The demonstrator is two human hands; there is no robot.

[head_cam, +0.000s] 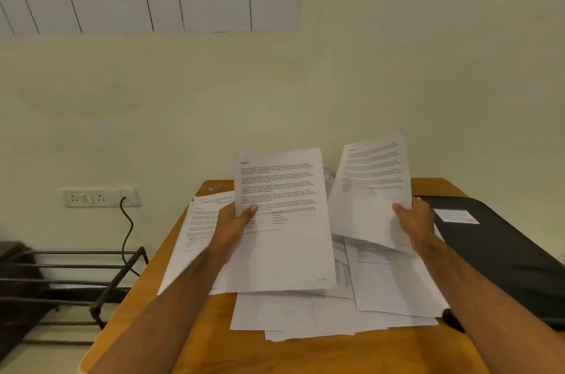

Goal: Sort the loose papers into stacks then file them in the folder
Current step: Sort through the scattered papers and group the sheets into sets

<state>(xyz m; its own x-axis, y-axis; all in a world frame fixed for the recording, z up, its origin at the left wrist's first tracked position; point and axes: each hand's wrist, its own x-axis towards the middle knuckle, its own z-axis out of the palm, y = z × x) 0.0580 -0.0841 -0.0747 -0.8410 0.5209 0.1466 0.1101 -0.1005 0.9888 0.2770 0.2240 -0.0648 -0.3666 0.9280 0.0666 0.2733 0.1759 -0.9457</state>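
Note:
My left hand (235,220) grips a printed sheet (284,239) by its left edge, thumb on the front, and holds it raised over the table. My right hand (415,222) pinches a second printed sheet (371,187) at its lower right, tilted up and to the right. Beneath both, several loose papers (367,306) lie scattered in an untidy heap on the wooden table (214,349). A small stack of printed pages (195,226) lies at the table's left side. The black folder (501,248), shut and bearing a white label, rests at the right edge.
The table stands against a cream wall. To its left is a dark metal rack (76,275), with a wall socket (101,196) and a black cable (127,230) hanging from it. A small dark object (452,318) lies by my right forearm.

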